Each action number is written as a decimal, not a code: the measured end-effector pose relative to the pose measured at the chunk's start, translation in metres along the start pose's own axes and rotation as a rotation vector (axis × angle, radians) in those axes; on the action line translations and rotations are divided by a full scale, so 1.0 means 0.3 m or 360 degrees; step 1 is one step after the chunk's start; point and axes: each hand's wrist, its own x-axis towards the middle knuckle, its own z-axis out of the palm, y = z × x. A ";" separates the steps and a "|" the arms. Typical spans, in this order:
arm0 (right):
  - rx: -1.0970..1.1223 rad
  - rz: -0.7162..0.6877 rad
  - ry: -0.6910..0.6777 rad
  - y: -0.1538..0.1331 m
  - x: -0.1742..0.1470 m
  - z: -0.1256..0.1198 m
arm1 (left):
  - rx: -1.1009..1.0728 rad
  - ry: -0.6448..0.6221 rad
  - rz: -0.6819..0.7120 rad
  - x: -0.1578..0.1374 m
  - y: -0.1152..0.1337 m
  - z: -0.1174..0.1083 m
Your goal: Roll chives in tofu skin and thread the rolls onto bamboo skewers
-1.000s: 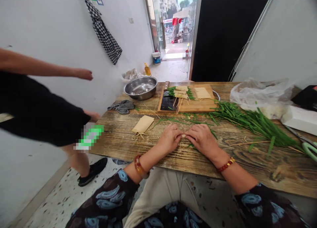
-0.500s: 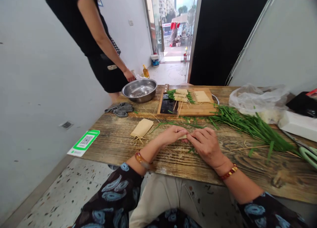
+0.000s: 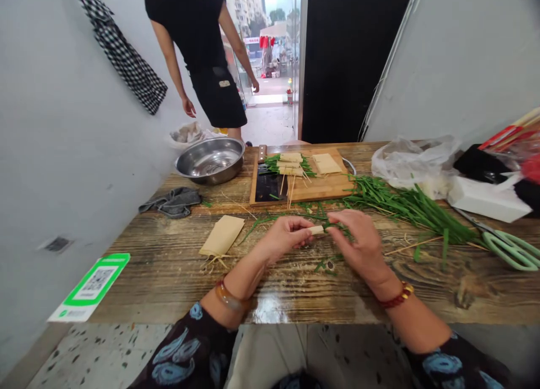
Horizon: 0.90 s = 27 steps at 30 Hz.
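Pinching a pale roll (image 3: pixel 316 230), the left hand (image 3: pixel 283 238) faces the right hand (image 3: pixel 358 241), whose grip at the right-end greens (image 3: pixel 327 225) is unclear.

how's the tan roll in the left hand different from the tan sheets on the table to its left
The roll is rolled up and narrow; the sheets lie flat and wider.
Left hand grips the roll; the sheets rest on the table.
Both are pale tan.
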 end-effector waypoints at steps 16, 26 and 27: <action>0.0289 0.0221 -0.0428 0.015 -0.009 0.055 | 0.0594 0.0158 0.0419 -0.007 0.003 0.024; 0.0314 0.0252 -0.0290 0.007 0.026 0.055 | 0.0567 0.0194 0.0342 0.021 0.022 0.022; 0.0292 0.0253 -0.0303 0.012 0.029 0.054 | 0.0565 0.0193 0.0305 0.027 0.021 0.020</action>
